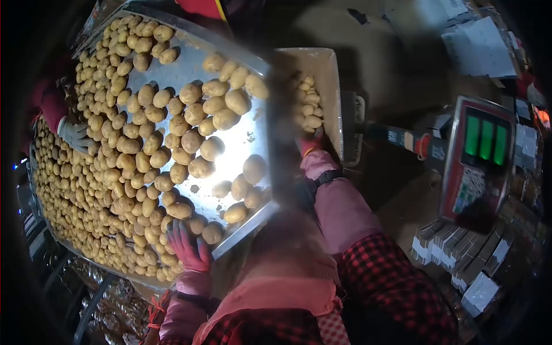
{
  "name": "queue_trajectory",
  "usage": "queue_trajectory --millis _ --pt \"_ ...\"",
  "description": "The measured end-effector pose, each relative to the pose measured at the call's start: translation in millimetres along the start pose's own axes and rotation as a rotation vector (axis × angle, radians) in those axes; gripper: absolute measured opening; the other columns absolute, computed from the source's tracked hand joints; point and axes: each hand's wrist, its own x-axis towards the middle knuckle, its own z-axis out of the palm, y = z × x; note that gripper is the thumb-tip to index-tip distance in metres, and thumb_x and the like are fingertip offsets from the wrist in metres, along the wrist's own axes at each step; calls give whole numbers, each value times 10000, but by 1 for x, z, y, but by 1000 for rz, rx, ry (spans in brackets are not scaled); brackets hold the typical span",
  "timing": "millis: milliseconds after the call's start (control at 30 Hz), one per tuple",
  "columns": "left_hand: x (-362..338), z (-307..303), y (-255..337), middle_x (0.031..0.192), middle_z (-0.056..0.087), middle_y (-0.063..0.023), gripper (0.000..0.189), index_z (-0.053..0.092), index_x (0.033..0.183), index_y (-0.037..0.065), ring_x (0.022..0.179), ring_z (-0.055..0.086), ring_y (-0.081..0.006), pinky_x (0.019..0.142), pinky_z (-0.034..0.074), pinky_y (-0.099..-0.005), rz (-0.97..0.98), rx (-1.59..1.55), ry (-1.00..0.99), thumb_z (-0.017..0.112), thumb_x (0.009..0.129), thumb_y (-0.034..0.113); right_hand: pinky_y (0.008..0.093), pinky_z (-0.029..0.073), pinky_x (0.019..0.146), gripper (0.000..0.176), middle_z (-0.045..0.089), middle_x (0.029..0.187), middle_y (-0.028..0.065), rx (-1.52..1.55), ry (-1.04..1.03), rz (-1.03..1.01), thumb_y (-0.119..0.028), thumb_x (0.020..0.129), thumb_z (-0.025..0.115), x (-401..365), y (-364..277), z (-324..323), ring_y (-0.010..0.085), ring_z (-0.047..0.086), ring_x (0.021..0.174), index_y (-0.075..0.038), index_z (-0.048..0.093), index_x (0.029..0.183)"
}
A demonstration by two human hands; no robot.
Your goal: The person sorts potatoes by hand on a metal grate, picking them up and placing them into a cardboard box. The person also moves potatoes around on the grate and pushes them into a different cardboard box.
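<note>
Left hand [192, 248] spread on potatoes [179, 210], lower centre; tabletop rim [246, 230] between it and right hand [310, 144] at carton [326, 80], grip unclear.

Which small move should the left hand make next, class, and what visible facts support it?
Probably curl the left hand around the potato beside its thumb: the fingers lie spread at the metal table's rim, that potato is close, and the right hand is down in the carton.

The table [234, 137] is glossy metal, the box [326, 72] matt cardboard, the potatoes [236, 102] smooth
</note>
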Motion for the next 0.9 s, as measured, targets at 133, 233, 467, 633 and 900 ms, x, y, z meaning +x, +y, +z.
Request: queue_trajectory --millis 133,233,467,633,900 --pt "-8 1 -5 1543 395 -275 677 354 1501 -47 1444 349 -475 1203 172 -615 -6 31 -68 465 993 388 417 502 719 410 607 926 95 -251 -293 -82 -429 852 714 4 29 16 270 622 810 -155 507 1076" --pt "-9 1 -5 1533 407 -274 680 348 1504 -40 1423 354 -509 1186 182 -644 -40 34 -100 467 980 377 423 511 798 383 588 1074 125 -838 -226 -360 -370 882 671 -32 -20 19 296 622 923 -140 532 1155" --pt "-9 2 -7 1534 400 -285 663 331 1513 -45 1412 369 -515 1185 202 -637 12 51 -67 469 977 319 437 532 981 410 543 1421 194 -1068 -275 -506 -232 950 570 -50 -124 38 358 622 1188 -104 592 1339" --pt "-1 -3 4 1524 404 -298 658 339 1511 -43 1413 379 -498 1186 223 -617 -44 35 -100 474 974 313 425 446 1089 621 338 1584 126 -806 221 -468 -271 932 604 -47 -111 -7 324 483 1365 -129 387 1497" --pt "-7 0 -3 1521 408 -295 652 318 1525 -16 1393 404 -513 1172 245 -629 10 18 -60 487 977 293 388 501 971 565 521 1368 143 -1230 105 -228 -323 887 691 59 -96 -1 332 498 1306 -80 471 1348"
